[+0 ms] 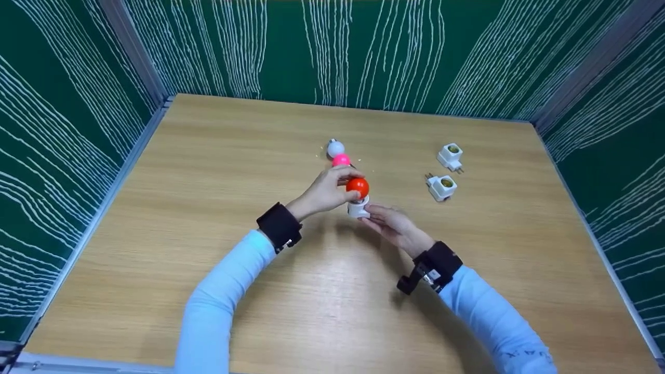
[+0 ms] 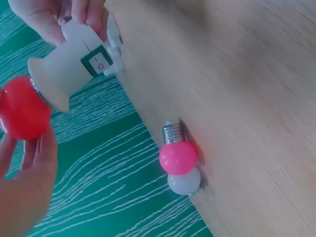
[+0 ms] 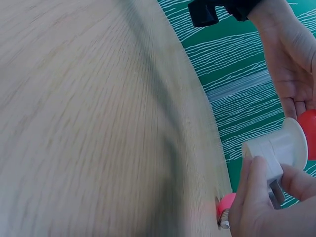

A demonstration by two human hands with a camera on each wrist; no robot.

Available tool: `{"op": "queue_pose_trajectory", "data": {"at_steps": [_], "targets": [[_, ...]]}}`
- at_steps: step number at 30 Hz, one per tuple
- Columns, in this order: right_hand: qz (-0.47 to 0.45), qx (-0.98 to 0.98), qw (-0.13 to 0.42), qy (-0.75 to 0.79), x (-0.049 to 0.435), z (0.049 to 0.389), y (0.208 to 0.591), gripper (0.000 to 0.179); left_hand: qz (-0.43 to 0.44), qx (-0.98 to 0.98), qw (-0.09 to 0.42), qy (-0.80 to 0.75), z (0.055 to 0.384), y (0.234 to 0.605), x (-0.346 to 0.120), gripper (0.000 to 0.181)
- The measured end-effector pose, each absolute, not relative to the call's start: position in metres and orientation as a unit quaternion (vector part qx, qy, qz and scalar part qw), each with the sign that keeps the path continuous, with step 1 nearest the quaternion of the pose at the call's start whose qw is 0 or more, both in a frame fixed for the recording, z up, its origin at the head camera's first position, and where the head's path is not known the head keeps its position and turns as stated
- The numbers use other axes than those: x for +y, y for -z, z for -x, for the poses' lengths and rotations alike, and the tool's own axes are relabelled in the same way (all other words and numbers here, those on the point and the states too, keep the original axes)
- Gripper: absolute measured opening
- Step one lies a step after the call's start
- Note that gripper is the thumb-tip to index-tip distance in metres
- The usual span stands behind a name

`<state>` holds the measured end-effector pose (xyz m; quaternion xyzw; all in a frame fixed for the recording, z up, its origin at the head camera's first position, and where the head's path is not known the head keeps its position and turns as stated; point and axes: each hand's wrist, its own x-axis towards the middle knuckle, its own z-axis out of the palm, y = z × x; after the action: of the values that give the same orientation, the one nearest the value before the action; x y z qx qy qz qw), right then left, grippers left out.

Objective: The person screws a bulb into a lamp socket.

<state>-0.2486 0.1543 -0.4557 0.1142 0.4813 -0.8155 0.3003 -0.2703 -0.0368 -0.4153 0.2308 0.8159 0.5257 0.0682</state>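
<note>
A red light bulb [image 1: 357, 187] is gripped by my left hand [image 1: 328, 190], fingers and thumb around its globe. Its metal base sits at the mouth of a white plug-in lamp socket [image 1: 358, 209], which my right hand [image 1: 394, 226] pinches by its plug end. In the left wrist view a rocker switch [image 2: 99, 63] shows on the side of the socket [image 2: 66, 69], and a sliver of metal base is visible between the bulb [image 2: 25, 108] and the rim. The plug prongs [image 3: 276, 192] show between the right fingers in the right wrist view.
Beyond the left hand lie a pink bulb [image 1: 341, 160] and a white bulb [image 1: 335, 149], touching or nearly so. Two more white sockets [image 1: 450, 156] with plug prongs rest at the right of the wooden table [image 1: 234, 156]. Green walls with white lines enclose the back and sides.
</note>
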Motion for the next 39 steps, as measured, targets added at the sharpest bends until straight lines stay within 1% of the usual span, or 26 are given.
{"op": "queue_pose_trajectory", "data": {"at_steps": [6, 13, 15, 21, 23, 29, 39], "targets": [[-0.111, 0.488, 0.308, 0.809, 0.154, 0.248, 0.455, 0.020, -0.242, 0.803, 0.094, -0.537, 0.269, 0.414, -0.038, 0.040], [-0.114, 0.480, 0.307, 0.814, 0.156, 0.246, 0.454, 0.017, -0.250, 0.800, 0.087, -0.539, 0.269, 0.416, -0.037, 0.042], [-0.111, 0.476, 0.304, 0.818, 0.156, 0.246, 0.454, 0.018, -0.244, 0.809, 0.067, -0.531, 0.267, 0.417, -0.035, 0.044], [-0.106, 0.467, 0.290, 0.829, 0.155, 0.247, 0.455, 0.022, -0.186, 0.846, -0.031, -0.499, 0.261, 0.418, -0.029, 0.050], [-0.112, 0.467, 0.288, 0.829, 0.155, 0.247, 0.455, 0.021, -0.172, 0.849, -0.039, -0.498, 0.260, 0.419, -0.027, 0.049], [-0.120, 0.465, 0.292, 0.827, 0.155, 0.246, 0.457, 0.017, -0.163, 0.845, -0.022, -0.508, 0.259, 0.424, -0.028, 0.049], [-0.119, 0.467, 0.292, 0.826, 0.155, 0.247, 0.456, 0.015, -0.179, 0.816, 0.005, -0.550, 0.260, 0.423, -0.031, 0.047]]}}
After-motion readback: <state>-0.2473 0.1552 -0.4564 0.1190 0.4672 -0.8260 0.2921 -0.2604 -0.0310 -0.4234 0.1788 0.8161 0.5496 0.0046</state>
